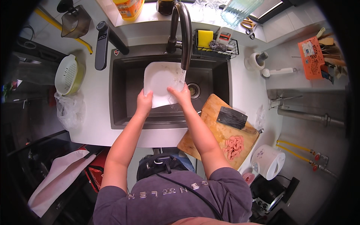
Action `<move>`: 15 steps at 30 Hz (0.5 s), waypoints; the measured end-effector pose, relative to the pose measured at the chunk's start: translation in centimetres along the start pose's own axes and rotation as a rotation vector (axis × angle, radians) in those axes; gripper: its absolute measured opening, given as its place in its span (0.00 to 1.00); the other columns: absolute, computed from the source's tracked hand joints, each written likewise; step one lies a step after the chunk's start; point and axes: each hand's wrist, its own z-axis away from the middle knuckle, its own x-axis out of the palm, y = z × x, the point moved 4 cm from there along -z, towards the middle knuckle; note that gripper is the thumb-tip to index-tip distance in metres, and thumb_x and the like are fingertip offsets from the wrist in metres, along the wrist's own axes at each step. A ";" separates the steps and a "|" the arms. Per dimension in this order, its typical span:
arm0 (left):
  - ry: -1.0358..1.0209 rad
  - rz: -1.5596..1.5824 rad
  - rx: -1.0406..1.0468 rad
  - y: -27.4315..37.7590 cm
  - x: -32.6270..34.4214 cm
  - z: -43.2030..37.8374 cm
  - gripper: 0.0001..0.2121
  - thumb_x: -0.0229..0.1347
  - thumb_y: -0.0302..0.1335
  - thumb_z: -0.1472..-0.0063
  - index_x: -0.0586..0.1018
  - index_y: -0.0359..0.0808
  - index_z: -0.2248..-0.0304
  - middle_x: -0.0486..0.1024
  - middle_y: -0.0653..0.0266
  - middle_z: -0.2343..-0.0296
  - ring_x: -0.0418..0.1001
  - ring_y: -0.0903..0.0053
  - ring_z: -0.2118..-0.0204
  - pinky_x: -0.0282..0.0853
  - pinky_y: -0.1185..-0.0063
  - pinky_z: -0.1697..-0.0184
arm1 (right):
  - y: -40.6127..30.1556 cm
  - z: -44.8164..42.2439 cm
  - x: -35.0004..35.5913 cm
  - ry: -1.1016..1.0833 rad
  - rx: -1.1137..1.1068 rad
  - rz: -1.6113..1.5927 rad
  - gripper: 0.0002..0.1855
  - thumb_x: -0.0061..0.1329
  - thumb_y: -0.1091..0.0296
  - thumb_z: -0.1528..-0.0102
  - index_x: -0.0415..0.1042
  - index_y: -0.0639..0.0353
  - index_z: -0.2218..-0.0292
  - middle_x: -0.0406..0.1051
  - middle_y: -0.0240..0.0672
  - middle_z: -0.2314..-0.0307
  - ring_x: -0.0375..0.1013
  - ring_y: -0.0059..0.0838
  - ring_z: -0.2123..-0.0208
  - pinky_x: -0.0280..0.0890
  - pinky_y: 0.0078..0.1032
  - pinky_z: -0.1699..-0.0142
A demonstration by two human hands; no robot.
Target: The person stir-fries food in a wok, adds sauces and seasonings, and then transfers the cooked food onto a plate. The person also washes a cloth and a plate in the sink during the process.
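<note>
A white square plate (161,80) is held over the dark kitchen sink (119,112), beneath the curved faucet (187,42). Water runs over its right side. My left hand (144,102) grips its lower left edge, thumb on the upper face. At the lower right edge, my right hand (181,95) holds it with the thumb on top; the fingers beneath are hidden. Right of the sink, a wooden cutting board (208,135) overlaps the sink corner. A cleaver (232,117) and a pile of sliced pink meat (234,146) lie on it.
Behind the sink's right side is a wire caddy (233,52) with a yellow sponge (205,39). A white and green colander (67,74) and a plastic bag (69,111) sit at left. A mortar (254,61) and a brush (278,71) are at right.
</note>
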 end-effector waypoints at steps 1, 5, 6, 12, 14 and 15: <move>0.005 0.035 0.001 0.0 0.0 0.1 0.14 0.47 0.24 0.42 0.67 0.25 0.57 0.72 0.57 0.64 0.70 0.76 0.63 0.65 0.80 0.59 | 0.4 0.0 0.1 -0.023 0.012 -0.094 0.27 0.56 0.69 0.57 0.63 0.67 0.55 0.71 0.38 0.66 0.71 0.26 0.65 0.66 0.24 0.59; 0.001 0.169 -0.058 -0.2 -0.1 0.4 0.14 0.47 0.23 0.42 0.67 0.25 0.57 0.71 0.56 0.63 0.70 0.75 0.62 0.65 0.79 0.58 | 2.8 -0.2 0.2 -0.180 0.048 -0.399 0.32 0.56 0.66 0.58 0.60 0.65 0.53 0.69 0.42 0.63 0.71 0.30 0.63 0.65 0.25 0.58; -0.004 0.202 -0.090 -0.5 0.0 0.5 0.14 0.47 0.23 0.42 0.67 0.25 0.57 0.71 0.56 0.63 0.70 0.74 0.62 0.65 0.79 0.58 | 2.5 0.0 0.1 -0.239 0.054 -0.456 0.33 0.57 0.65 0.58 0.59 0.65 0.52 0.69 0.43 0.62 0.71 0.32 0.63 0.65 0.25 0.57; 0.119 0.418 -0.126 -2.0 1.4 1.4 0.15 0.48 0.22 0.43 0.67 0.25 0.57 0.71 0.55 0.62 0.70 0.71 0.60 0.66 0.76 0.57 | -3.8 2.9 -1.9 0.210 -0.299 0.510 0.40 0.58 0.62 0.60 0.54 0.59 0.48 0.68 0.48 0.61 0.72 0.38 0.65 0.65 0.29 0.59; 0.124 0.413 -0.149 -2.2 1.8 1.2 0.14 0.48 0.22 0.43 0.67 0.25 0.57 0.71 0.55 0.63 0.71 0.70 0.61 0.66 0.76 0.57 | -3.6 2.5 -2.3 0.188 -0.347 0.454 0.35 0.56 0.60 0.56 0.58 0.64 0.50 0.70 0.44 0.65 0.71 0.32 0.66 0.65 0.27 0.60; 0.126 0.411 -0.158 -2.1 2.0 1.1 0.14 0.49 0.22 0.43 0.67 0.25 0.57 0.71 0.55 0.63 0.71 0.70 0.62 0.66 0.75 0.57 | -3.2 1.9 -2.6 0.178 -0.374 0.426 0.32 0.55 0.59 0.54 0.60 0.66 0.52 0.71 0.41 0.67 0.71 0.29 0.66 0.64 0.26 0.60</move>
